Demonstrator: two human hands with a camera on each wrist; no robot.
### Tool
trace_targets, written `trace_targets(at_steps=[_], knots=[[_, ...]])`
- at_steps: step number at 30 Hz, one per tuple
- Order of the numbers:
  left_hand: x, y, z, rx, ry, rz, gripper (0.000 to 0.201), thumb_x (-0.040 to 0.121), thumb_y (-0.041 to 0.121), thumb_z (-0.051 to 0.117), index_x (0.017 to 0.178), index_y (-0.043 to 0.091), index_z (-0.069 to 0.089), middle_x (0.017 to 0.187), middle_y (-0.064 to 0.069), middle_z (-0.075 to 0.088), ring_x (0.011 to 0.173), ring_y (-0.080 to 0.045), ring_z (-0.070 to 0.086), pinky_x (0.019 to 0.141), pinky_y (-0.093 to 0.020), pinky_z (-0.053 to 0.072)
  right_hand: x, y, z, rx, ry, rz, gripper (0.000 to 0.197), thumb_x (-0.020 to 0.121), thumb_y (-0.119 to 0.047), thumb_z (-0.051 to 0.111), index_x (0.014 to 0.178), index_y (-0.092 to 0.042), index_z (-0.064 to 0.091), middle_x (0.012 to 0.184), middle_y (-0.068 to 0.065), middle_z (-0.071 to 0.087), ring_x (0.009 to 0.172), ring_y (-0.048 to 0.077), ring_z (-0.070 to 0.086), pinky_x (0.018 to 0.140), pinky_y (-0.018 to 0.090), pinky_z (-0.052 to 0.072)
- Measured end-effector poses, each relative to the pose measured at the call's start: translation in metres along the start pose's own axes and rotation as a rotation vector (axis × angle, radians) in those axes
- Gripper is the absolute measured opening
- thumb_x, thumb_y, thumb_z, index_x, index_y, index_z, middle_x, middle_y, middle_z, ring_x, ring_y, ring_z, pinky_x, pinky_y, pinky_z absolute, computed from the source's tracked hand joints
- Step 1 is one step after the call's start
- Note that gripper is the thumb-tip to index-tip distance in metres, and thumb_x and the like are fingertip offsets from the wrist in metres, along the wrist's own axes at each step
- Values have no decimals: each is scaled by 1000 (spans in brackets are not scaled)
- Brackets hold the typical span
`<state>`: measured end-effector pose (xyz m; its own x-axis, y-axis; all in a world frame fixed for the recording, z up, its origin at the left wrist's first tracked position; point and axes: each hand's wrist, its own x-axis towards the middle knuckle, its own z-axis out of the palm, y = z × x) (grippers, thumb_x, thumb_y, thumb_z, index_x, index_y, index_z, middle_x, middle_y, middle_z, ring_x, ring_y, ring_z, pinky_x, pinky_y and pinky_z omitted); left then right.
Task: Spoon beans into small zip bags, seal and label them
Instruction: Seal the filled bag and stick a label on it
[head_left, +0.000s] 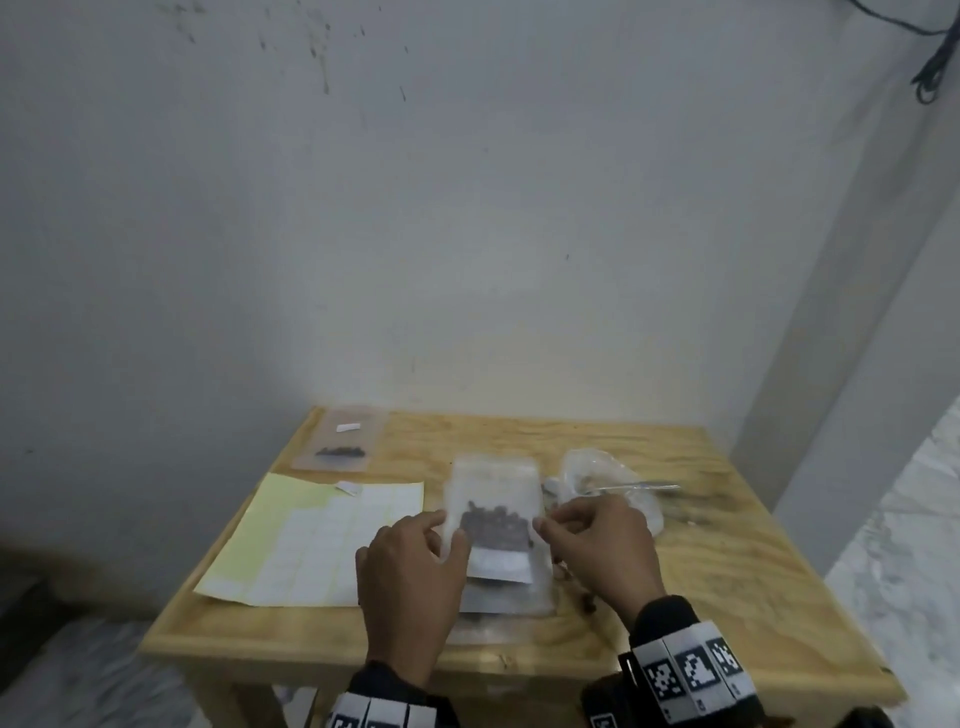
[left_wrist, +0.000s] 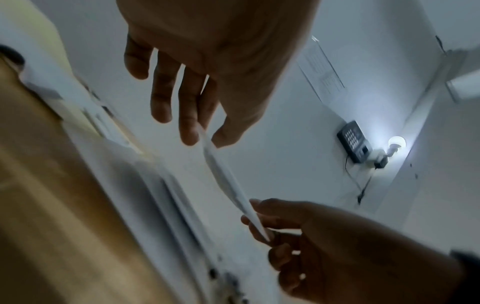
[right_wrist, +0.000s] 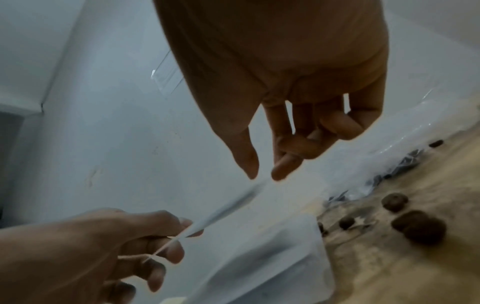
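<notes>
A small clear zip bag (head_left: 493, 493) with dark beans (head_left: 493, 522) in its lower half hangs upright above the wooden table (head_left: 727, 571). My left hand (head_left: 451, 526) pinches its left edge between thumb and forefinger, and my right hand (head_left: 543, 522) pinches the right edge. In the left wrist view the bag (left_wrist: 228, 181) shows edge-on, stretched between my left hand (left_wrist: 203, 142) and right hand (left_wrist: 259, 226). The right wrist view has the same bag (right_wrist: 228, 207) running from my right hand (right_wrist: 262, 176) down to my left hand (right_wrist: 168, 244).
A stack of empty bags (head_left: 504, 597) lies under the held one. A label sheet (head_left: 322, 540) lies to the left, and a labelled bag of beans (head_left: 340, 439) at the far left corner. On the right are crumpled clear plastic (head_left: 608, 483), a spoon (head_left: 644, 487) and loose beans (right_wrist: 415, 226).
</notes>
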<state>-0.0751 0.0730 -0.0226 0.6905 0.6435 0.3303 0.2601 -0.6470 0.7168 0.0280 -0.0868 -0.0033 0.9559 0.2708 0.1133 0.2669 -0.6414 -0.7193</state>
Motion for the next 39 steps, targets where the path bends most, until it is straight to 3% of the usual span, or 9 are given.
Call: trace_targets(at_steps=[4, 7, 11, 17, 20, 23, 30, 34, 39], knots=[[1, 0, -8, -298, 3, -64, 15, 82, 27, 77, 95, 28, 71, 63, 6, 66, 62, -5, 63, 60, -19, 45, -11, -2, -4, 330, 49, 47, 14, 82, -31, 82, 82, -20, 73, 79, -3, 71, 74, 13, 69, 71, 34, 61], [0, -1, -18, -561, -57, -131, 9, 82, 22, 77, 87, 24, 70, 71, 2, 71, 72, -10, 68, 67, -27, 51, -22, -9, -10, 581, -50, 57, 17, 87, -27, 78, 88, -11, 72, 89, 9, 73, 78, 16, 66, 65, 23, 54], [-2, -2, -35, -772, -141, -164, 6, 86, 22, 73, 89, 17, 74, 87, 0, 77, 87, -14, 73, 78, -34, 56, -38, -30, -14, 711, -182, 11, 16, 88, -19, 75, 90, -4, 71, 81, 6, 76, 64, 7, 61, 52, 14, 44], [-6, -13, -59, -898, -60, -225, 11, 82, 19, 75, 93, 16, 76, 90, 4, 78, 88, -9, 73, 74, -23, 56, -53, -57, 3, 697, -216, -50, 14, 90, -24, 73, 91, -10, 73, 79, 2, 76, 63, 4, 62, 61, 19, 49], [-7, -30, -76, -894, 33, -256, 4, 82, 19, 75, 86, 21, 75, 85, 8, 78, 82, -3, 72, 62, -16, 54, -44, -72, 14, 604, -224, -65, 12, 94, -29, 69, 94, -19, 77, 83, -3, 78, 68, 1, 66, 64, 20, 50], [-7, -57, -93, -844, 151, -262, 4, 82, 19, 76, 82, 23, 75, 82, 9, 77, 78, -2, 71, 53, -12, 51, -20, -83, 35, 314, -235, -150, 8, 93, -28, 70, 93, -30, 78, 82, -9, 76, 73, -1, 66, 68, 20, 50], [-9, -103, -124, -845, 299, -296, 4, 85, 13, 73, 86, 17, 73, 75, 14, 75, 68, 4, 68, 56, -9, 52, 29, -109, 93, -295, -359, -251, 15, 88, -23, 71, 98, -31, 79, 92, -8, 76, 85, 10, 69, 80, 31, 59], [-10, -123, -136, -842, 318, -328, 4, 83, 17, 75, 84, 20, 72, 78, 17, 75, 73, 7, 68, 63, -5, 51, 41, -115, 110, -432, -402, -241, 14, 86, -22, 72, 95, -30, 79, 94, -8, 76, 86, 12, 71, 81, 35, 61], [-11, -138, -141, -858, 348, -358, 4, 82, 20, 76, 83, 23, 73, 79, 17, 75, 75, 5, 69, 64, -7, 52, 30, -122, 112, -468, -494, -313, 6, 81, -24, 76, 84, -27, 81, 77, -10, 75, 72, 9, 68, 71, 30, 60]])
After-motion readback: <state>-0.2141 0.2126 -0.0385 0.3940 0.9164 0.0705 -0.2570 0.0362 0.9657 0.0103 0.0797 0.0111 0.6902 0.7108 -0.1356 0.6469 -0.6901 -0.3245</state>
